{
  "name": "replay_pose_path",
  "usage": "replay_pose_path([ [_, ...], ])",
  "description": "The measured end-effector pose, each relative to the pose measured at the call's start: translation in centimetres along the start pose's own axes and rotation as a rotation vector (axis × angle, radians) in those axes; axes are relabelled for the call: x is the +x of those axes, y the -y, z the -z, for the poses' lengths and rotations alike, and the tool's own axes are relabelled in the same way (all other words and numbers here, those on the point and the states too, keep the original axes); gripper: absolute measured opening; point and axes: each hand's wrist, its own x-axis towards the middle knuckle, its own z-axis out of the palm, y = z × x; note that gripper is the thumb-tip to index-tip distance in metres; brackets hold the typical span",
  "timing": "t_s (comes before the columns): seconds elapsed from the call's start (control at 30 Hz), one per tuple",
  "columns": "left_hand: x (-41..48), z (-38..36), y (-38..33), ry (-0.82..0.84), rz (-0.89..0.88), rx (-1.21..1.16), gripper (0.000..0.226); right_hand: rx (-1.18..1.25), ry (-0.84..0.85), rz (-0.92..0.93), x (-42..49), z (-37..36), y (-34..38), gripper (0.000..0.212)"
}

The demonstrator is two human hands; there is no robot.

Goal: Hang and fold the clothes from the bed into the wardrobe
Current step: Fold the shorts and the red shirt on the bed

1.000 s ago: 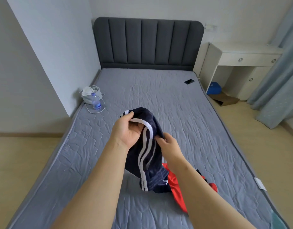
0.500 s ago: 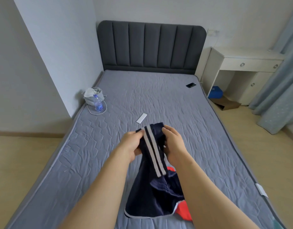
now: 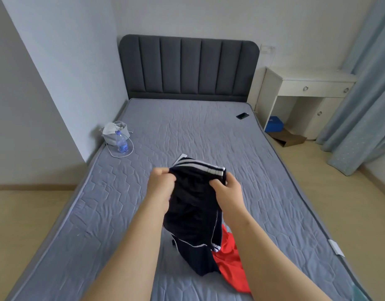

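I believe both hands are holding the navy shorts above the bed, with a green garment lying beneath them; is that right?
Not quite: the garment beneath them is red, not green, as the head view shows. The rest holds: the left hand and the right hand both grip the navy shorts above the bed.

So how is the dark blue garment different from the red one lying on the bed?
The dark blue garment has white stripes; the red garment looks plain. The dark blue garment is held up, its top edge gripped by the left hand and the right hand; the red garment lies crumpled on the bed, touched by neither hand and partly hidden behind the blue one. Both are soft clothes not yet put away.
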Motion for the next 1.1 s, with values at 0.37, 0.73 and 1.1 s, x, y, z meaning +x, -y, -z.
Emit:
replay_pose_path([
  [0.37,-0.8,1.2,0.8,0.326,-0.527,0.67,0.019,-0.106,0.291,0.014,-0.9,-0.5,1.7,0.021],
  [0.73,-0.7,1.9,-1.9,0.1,-0.475,-0.026,0.021,-0.521,0.232,-0.151,-0.9,0.0,-2.4,0.01],
  [1.1,-1.1,1.4,0.7,0.424,-0.162,0.172,0.055,-0.475,0.047,0.134,0.2,-0.5,2.5,0.015],
])
